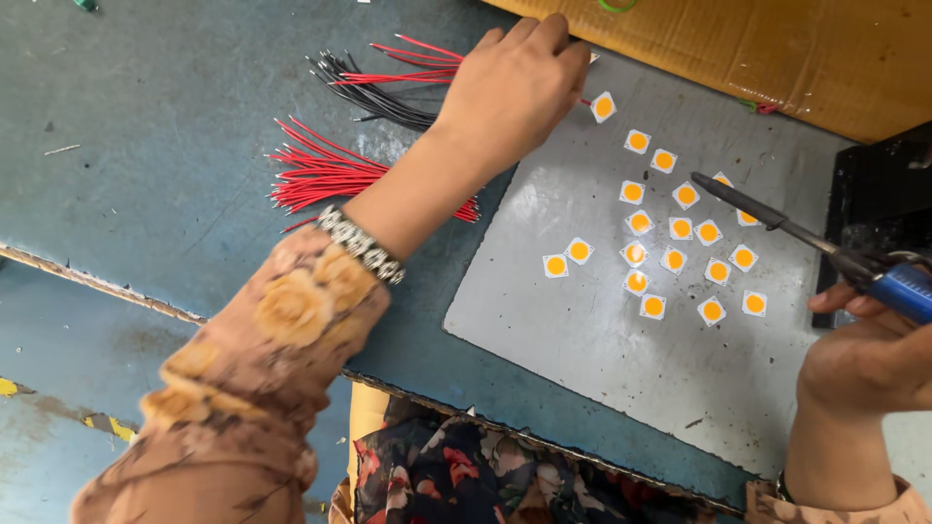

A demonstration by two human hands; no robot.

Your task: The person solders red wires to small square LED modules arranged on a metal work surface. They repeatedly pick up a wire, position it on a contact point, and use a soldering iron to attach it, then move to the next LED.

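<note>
My left hand point(510, 87) reaches across the blue table, fingers pinched on a thin red wire point(585, 101) whose end meets a small square white chip with a yellow centre point(603, 107) at the top of a grey metal plate point(582, 340). My right hand point(869, 364) grips a soldering iron with a blue handle point(903, 286); its dark tip point(701, 180) hovers over several similar yellow-centred chips point(680, 243) scattered on the plate.
A bundle of red wires point(325, 175) and a bundle of black wires point(374, 97) lie on the blue table point(146, 146) left of the plate. A cardboard sheet point(777, 49) lies at the top right, a black object point(879, 194) at the right edge.
</note>
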